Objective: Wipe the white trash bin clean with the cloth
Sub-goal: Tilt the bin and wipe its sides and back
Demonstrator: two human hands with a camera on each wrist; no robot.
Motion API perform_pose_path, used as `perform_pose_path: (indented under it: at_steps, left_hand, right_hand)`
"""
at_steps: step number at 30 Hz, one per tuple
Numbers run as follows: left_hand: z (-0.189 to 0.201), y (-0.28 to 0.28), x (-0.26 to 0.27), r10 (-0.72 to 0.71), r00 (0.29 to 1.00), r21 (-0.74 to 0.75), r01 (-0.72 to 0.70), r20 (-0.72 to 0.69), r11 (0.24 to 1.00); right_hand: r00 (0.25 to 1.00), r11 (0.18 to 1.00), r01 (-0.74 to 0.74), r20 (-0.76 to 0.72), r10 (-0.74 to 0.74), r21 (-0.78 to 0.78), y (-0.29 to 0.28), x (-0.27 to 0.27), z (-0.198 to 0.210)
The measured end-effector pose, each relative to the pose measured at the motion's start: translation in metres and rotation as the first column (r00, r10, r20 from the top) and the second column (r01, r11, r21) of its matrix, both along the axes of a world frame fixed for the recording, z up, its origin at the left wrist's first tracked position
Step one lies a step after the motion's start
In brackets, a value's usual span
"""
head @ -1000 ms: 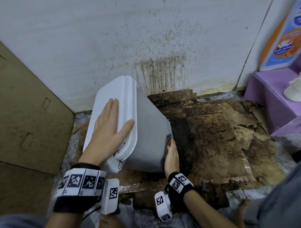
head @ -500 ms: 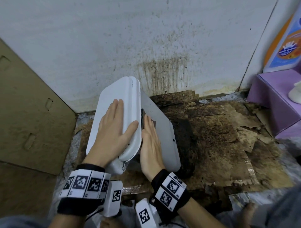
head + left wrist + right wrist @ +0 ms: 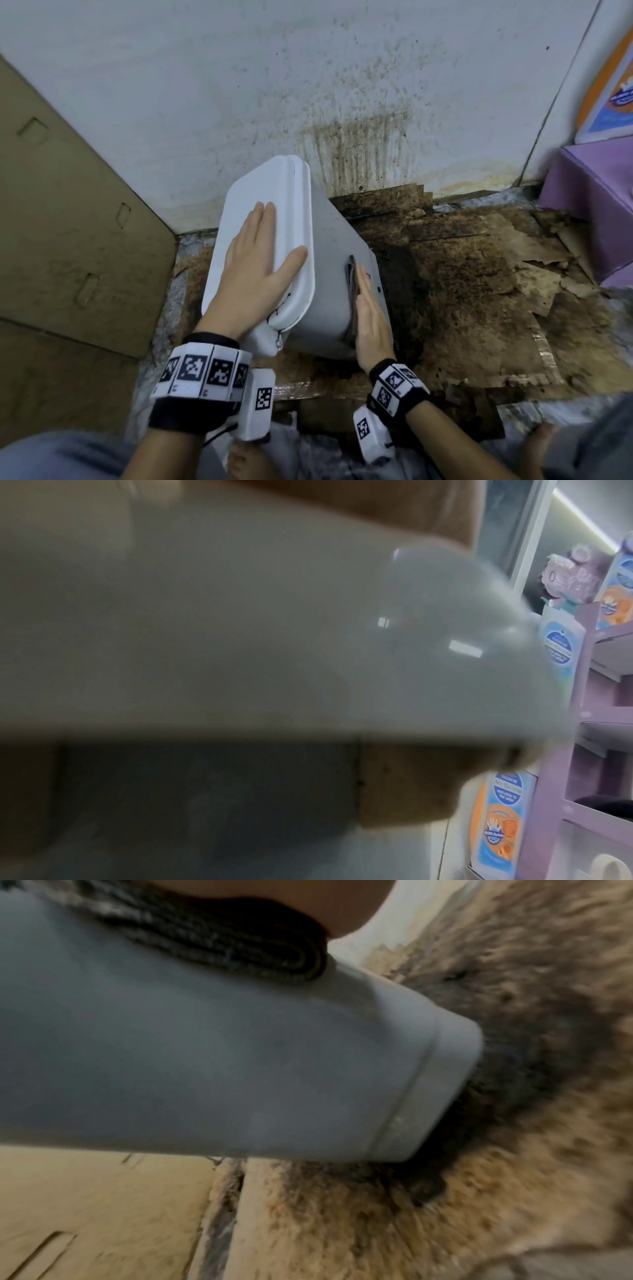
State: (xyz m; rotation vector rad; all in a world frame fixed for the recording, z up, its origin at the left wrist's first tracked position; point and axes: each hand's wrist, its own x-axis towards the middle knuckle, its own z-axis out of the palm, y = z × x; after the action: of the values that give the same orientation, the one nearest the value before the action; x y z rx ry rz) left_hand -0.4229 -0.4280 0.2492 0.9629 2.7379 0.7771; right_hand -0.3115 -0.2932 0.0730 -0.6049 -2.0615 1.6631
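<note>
The white trash bin (image 3: 329,274) stands tilted on the dirty floor, its lid toward me and to the left. My left hand (image 3: 260,260) lies flat on the lid (image 3: 274,192), fingers straight and thumb spread to the lid's edge. My right hand (image 3: 368,308) presses a folded dark grey cloth (image 3: 351,284) against the bin's right side with straight fingers. In the right wrist view the cloth (image 3: 222,939) sits between my palm and the bin's wall (image 3: 240,1056). The left wrist view is filled by the blurred white lid (image 3: 240,628).
A stained white wall (image 3: 308,85) rises behind the bin. Brown cardboard (image 3: 68,222) leans at the left. Torn, blackened cardboard (image 3: 479,291) covers the floor to the right. A purple shelf unit (image 3: 596,192) with cleaning-product packages stands at the far right.
My right hand with the cloth has slid from beside the lid's rim down the bin's right side toward its base. The left hand stays on the lid.
</note>
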Motion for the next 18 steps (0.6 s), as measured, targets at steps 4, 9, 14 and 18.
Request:
perform_pose_path:
  at_steps: [4, 9, 14, 18]
  left_hand:
    - [0.001, -0.002, 0.000, 0.009, 1.000, 0.014, -0.009, 0.015, 1.000]
    - [0.003, -0.003, 0.001, 0.024, 0.999, 0.021, -0.025, 0.021, 0.999]
    - [0.002, -0.007, -0.002, 0.035, 0.999, 0.014, -0.035, 0.023, 0.999]
    - [0.001, -0.005, -0.002, 0.031, 0.999, 0.007, -0.031, 0.008, 0.999]
  right_hand:
    - [0.992, 0.990, 0.049, 0.122, -0.033, -0.134, 0.007, 0.009, -0.017]
    - [0.981, 0.977, 0.109, 0.176, -0.076, -0.183, 0.005, 0.003, -0.013]
    - [0.967, 0.970, 0.167, 0.223, -0.125, -0.179, -0.009, -0.010, 0.007]
    - [0.988, 0.983, 0.109, 0.124, -0.091, -0.147, -0.027, -0.020, 0.046]
